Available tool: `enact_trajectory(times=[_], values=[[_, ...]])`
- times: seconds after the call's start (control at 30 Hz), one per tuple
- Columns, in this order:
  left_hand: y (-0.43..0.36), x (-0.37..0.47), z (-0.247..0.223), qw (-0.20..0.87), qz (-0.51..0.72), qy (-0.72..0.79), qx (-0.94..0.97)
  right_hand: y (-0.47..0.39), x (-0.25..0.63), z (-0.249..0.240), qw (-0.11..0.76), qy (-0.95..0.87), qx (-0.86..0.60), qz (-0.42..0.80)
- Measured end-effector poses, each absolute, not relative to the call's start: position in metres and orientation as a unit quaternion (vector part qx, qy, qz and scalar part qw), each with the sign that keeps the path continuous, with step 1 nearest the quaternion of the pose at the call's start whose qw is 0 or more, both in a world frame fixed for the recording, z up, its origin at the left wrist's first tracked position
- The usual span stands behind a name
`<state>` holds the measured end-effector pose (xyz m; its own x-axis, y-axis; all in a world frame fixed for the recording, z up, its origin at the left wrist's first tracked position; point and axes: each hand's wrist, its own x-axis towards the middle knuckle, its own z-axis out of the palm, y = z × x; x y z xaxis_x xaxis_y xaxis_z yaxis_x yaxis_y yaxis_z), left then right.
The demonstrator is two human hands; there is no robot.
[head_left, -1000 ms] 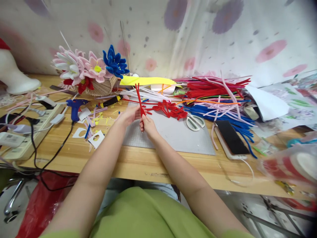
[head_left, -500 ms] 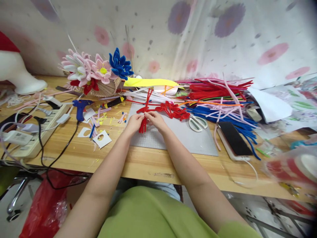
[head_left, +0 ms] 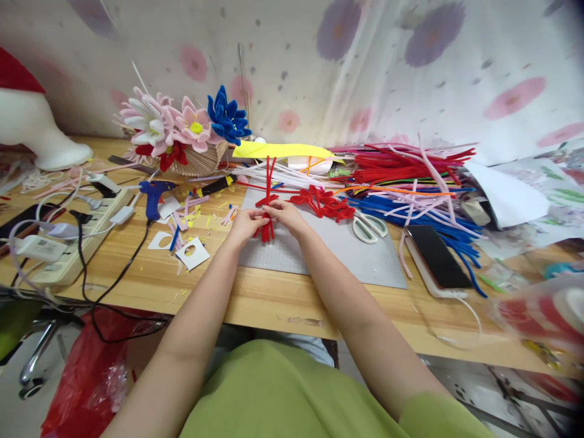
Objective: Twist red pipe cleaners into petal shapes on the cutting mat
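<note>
Pinching red stems (head_left: 268, 185) around mid-length, left hand (head_left: 247, 227) and right hand (head_left: 288, 216) nearly touch. Probably light, soft, bendy; best held there. Scissors (head_left: 370, 229) right of both.

The left hand (head_left: 246, 226) and right hand (head_left: 287, 216) conceal the mid-section of the red stems (head_left: 269, 181); the join beneath the fingers cannot be inspected. The hands and right forearm cover part of the mat (head_left: 360, 264). Red loops (head_left: 322, 202) obscure the scissors' (head_left: 370, 227) blades. The left edge crops the head form (head_left: 50, 131); the right edge crops the cup (head_left: 542, 313), which is also blurred. The bottom edge crops the bag (head_left: 79, 380). Print on the adapter (head_left: 43, 248) is too small to read.
</note>
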<state>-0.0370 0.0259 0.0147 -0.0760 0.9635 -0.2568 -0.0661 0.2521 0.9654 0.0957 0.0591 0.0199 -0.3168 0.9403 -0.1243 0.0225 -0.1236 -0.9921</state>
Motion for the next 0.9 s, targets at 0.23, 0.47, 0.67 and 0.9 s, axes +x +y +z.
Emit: enact_trajectory(times=[0.23, 0.47, 0.67, 0.9], values=[[0.022, -0.039, 0.017, 0.561, 0.468, 0.574, 0.371, 0.054, 0.102, 0.023, 0.312, -0.523, -0.453, 0.651], [0.021, -0.053, 0.021, 0.571, 0.389, 0.59, 0.417, 0.058, 0.109, 0.025, 0.262, -0.559, -0.425, 0.662], [0.024, -0.058, 0.02, 0.619, 0.406, 0.569, 0.359, 0.059, 0.114, 0.025, 0.25, -0.575, -0.38, 0.68], [0.023, -0.046, 0.02, 0.55, 0.42, 0.588, 0.42, 0.06, 0.11, 0.02, 0.257, -0.562, -0.394, 0.68]])
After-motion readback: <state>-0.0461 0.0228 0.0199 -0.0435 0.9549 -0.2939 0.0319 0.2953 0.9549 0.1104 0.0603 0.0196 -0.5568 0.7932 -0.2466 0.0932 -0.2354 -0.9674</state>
